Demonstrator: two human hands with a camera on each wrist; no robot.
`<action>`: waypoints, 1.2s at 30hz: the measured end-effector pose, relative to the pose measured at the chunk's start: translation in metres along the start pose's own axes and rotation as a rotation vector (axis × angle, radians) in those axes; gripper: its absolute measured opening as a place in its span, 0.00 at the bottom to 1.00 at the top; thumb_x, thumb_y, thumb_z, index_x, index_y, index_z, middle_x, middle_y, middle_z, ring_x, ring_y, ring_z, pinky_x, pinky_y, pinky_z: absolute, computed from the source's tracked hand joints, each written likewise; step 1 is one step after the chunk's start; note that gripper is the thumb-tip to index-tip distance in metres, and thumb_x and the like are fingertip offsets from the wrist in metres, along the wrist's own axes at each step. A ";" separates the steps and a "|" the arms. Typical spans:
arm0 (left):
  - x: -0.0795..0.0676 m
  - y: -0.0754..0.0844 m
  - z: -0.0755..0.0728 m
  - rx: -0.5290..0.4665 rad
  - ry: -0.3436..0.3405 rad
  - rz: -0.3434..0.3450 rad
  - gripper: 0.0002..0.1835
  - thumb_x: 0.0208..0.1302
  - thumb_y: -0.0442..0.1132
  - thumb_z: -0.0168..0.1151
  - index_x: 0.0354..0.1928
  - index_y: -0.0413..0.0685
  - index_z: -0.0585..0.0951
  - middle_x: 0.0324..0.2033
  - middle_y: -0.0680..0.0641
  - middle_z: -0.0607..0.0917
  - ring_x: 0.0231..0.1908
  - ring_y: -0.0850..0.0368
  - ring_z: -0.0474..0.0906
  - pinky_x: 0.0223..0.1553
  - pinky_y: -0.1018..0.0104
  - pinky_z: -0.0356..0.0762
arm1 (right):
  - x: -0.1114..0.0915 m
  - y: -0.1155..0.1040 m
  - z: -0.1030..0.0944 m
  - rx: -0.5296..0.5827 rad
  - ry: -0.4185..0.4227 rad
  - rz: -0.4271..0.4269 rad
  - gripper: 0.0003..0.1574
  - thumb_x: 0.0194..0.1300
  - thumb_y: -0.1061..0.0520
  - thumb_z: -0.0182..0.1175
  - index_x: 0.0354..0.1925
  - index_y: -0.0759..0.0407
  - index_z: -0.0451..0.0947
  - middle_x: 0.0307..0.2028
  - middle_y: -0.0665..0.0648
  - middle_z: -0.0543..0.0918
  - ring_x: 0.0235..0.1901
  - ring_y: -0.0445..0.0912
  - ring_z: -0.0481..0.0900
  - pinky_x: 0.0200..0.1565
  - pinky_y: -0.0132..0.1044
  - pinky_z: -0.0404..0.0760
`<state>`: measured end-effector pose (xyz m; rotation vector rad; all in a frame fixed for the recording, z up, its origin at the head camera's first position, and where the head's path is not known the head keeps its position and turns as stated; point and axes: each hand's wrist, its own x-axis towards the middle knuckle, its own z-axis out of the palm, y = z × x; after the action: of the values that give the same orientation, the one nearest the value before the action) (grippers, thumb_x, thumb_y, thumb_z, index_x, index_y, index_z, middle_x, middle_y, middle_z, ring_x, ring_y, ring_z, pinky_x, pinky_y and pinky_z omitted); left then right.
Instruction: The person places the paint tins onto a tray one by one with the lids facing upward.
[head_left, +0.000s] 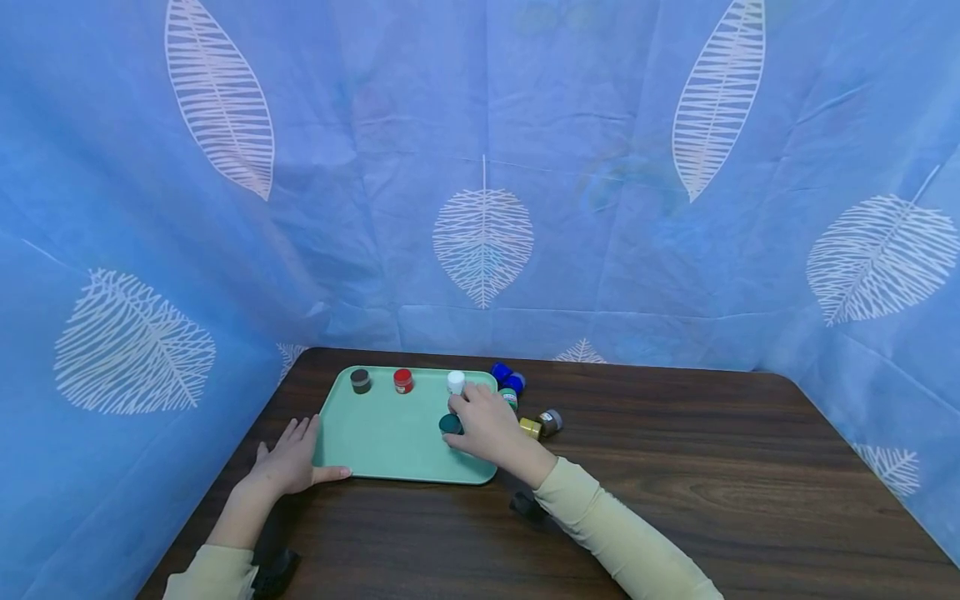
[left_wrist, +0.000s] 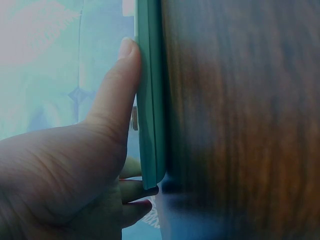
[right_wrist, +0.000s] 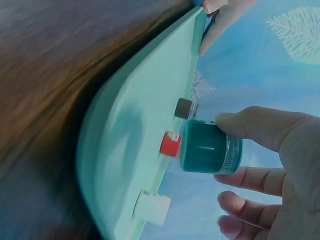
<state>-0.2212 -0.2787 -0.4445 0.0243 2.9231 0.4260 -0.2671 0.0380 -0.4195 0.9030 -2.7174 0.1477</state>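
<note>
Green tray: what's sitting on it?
A dark jar, a red jar and a white jar. The right hand, holding a teal jar over the tray, hides part of its right side.

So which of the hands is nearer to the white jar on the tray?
Right. The right hand is close to the white jar, pinching a dark green jar; the left hand is farther off, at the near left corner of the tray.

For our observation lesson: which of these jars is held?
The dark green jar, pinched by the right hand above the tray; no other jar, on tray or table, is held.
</note>
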 end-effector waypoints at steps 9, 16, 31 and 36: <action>-0.001 0.000 0.000 0.004 0.002 -0.006 0.69 0.47 0.74 0.64 0.74 0.28 0.47 0.72 0.24 0.50 0.73 0.26 0.44 0.61 0.19 0.43 | 0.023 -0.023 0.011 0.000 0.008 -0.031 0.22 0.58 0.35 0.66 0.40 0.48 0.79 0.34 0.49 0.72 0.31 0.42 0.64 0.26 0.29 0.61; 0.003 -0.002 0.001 0.018 0.002 -0.015 0.70 0.45 0.76 0.63 0.74 0.28 0.47 0.72 0.24 0.51 0.73 0.27 0.44 0.61 0.19 0.44 | 0.039 -0.040 0.018 -0.026 0.014 -0.059 0.23 0.59 0.34 0.66 0.43 0.47 0.80 0.36 0.49 0.74 0.32 0.42 0.66 0.28 0.30 0.62; -0.002 0.002 0.001 0.030 0.022 -0.017 0.69 0.46 0.75 0.64 0.73 0.27 0.49 0.72 0.24 0.53 0.72 0.26 0.45 0.61 0.19 0.46 | 0.073 -0.067 0.030 -0.009 0.046 -0.117 0.23 0.61 0.35 0.65 0.46 0.47 0.80 0.38 0.50 0.74 0.35 0.42 0.65 0.28 0.31 0.62; -0.002 0.002 0.000 0.029 0.020 -0.017 0.69 0.46 0.75 0.63 0.73 0.27 0.49 0.72 0.24 0.52 0.72 0.27 0.45 0.61 0.19 0.45 | 0.084 -0.072 0.037 -0.010 0.027 -0.087 0.24 0.62 0.34 0.62 0.50 0.45 0.80 0.40 0.50 0.74 0.35 0.42 0.65 0.29 0.31 0.63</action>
<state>-0.2195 -0.2765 -0.4434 -0.0013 2.9469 0.3830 -0.2969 -0.0750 -0.4302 1.0070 -2.6460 0.1278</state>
